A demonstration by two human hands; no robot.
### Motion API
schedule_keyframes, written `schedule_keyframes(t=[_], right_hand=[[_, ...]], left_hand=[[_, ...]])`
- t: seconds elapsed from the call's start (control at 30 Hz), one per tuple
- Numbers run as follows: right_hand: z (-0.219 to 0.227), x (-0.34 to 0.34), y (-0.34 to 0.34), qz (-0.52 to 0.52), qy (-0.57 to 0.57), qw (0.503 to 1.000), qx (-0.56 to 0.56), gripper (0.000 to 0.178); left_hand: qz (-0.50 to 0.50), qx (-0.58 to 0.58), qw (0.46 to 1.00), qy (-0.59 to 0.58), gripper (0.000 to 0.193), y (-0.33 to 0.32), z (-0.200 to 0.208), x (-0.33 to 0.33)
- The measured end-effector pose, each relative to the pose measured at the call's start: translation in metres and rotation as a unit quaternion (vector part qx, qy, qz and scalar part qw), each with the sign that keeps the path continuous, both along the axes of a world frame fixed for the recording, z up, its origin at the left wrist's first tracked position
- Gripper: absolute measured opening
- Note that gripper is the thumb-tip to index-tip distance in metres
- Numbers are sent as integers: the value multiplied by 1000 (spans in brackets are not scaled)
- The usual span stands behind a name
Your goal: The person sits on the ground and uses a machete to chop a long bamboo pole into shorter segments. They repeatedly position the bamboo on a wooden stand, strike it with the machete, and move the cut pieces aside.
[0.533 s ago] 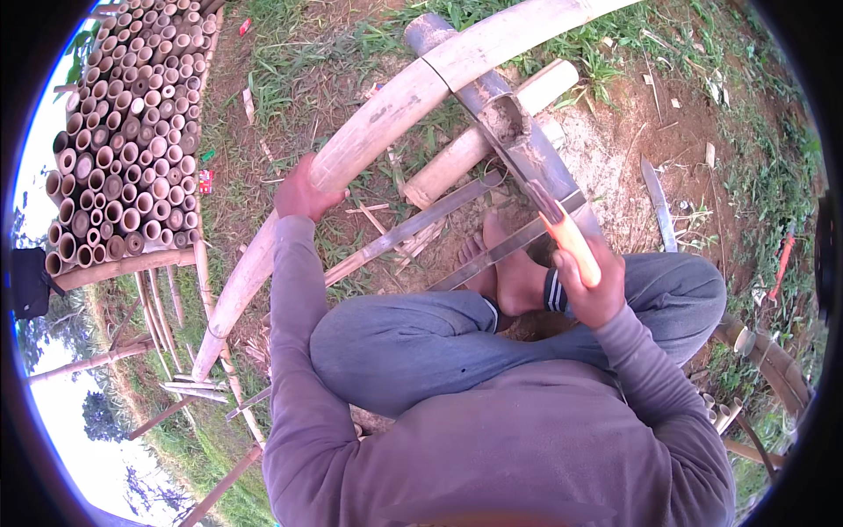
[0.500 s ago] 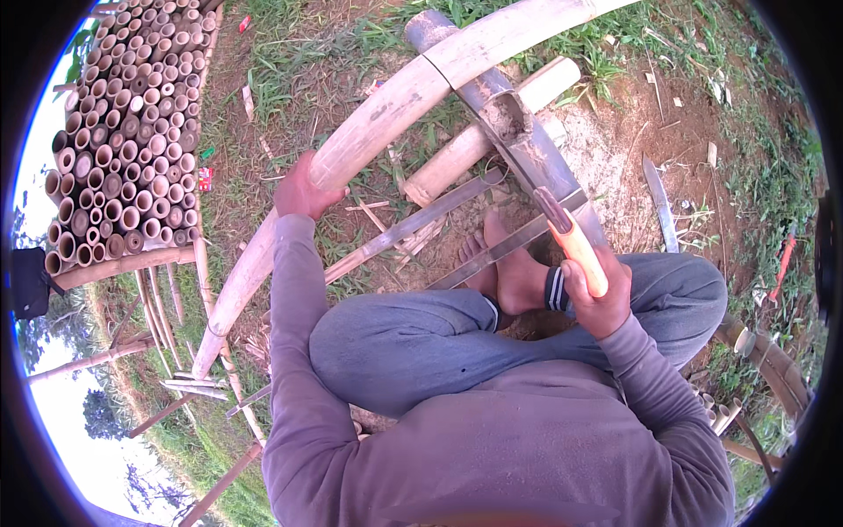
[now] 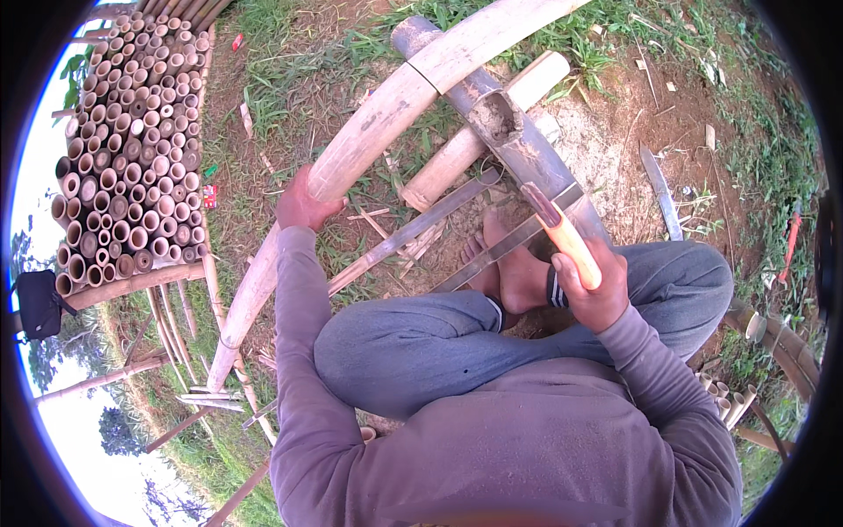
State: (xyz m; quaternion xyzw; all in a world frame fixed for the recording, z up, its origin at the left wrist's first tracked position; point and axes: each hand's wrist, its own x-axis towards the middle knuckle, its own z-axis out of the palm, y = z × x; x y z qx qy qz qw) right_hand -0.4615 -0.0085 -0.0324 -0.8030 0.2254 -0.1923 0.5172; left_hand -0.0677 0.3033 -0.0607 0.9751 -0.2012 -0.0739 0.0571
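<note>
My left hand point(image 3: 309, 200) is wrapped round a long pale bamboo pole point(image 3: 373, 132), which slants from lower left to upper right. A thin dark line rings the pole where it lies over a darker bamboo piece point(image 3: 544, 162) with a hollow notch in its top. In my right hand point(image 3: 597, 288) is an orange-handled tool point(image 3: 572, 248) with a dark front end, held above the darker bamboo. I cannot make out its blade. A flat grey strip point(image 3: 479, 263) passes beneath the tool and over my foot. Another pale bamboo length point(image 3: 448, 167) lies under the darker piece.
Cut bamboo tubes point(image 3: 132, 158) are stacked on a rack at the far left. A long blade point(image 3: 659, 189) lies on the soil to the right, with a red-orange object point(image 3: 790, 246) beyond it. A black bag point(image 3: 39, 303) hangs at the left edge. My bare feet point(image 3: 518, 268) are close to the bamboo.
The view has shifted slightly, so the rack sits lower and farther right. Both hands keep their holds, with no other clear movement.
</note>
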Motion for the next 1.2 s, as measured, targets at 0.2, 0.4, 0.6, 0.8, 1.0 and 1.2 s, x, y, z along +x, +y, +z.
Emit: schedule_keyframes(t=[0.2,0.4,0.6,0.8,1.0,1.2], right_hand=[[-16,171,-32,-16,95,995,-6,47],[-11,98,-13,-2,69,998,4,39],[-15,49,-6,-23,-7,1000,1,33],[-6,180,-31,7,161,987,-15,39],[7,4,-44,47,-24,997,-49,37],[74,-83,-122,-69,-25,935,-347,34]], left_hand=[[-11,6,1000,2,100,-15,1,9],[3,24,1000,-9,102,-1,4,2],[9,10,1000,-11,103,5,-9,6],[-1,25,1000,-19,102,5,-1,13],[-8,-9,997,-80,96,49,0,-5],[-13,-35,998,-60,92,63,22,-44]])
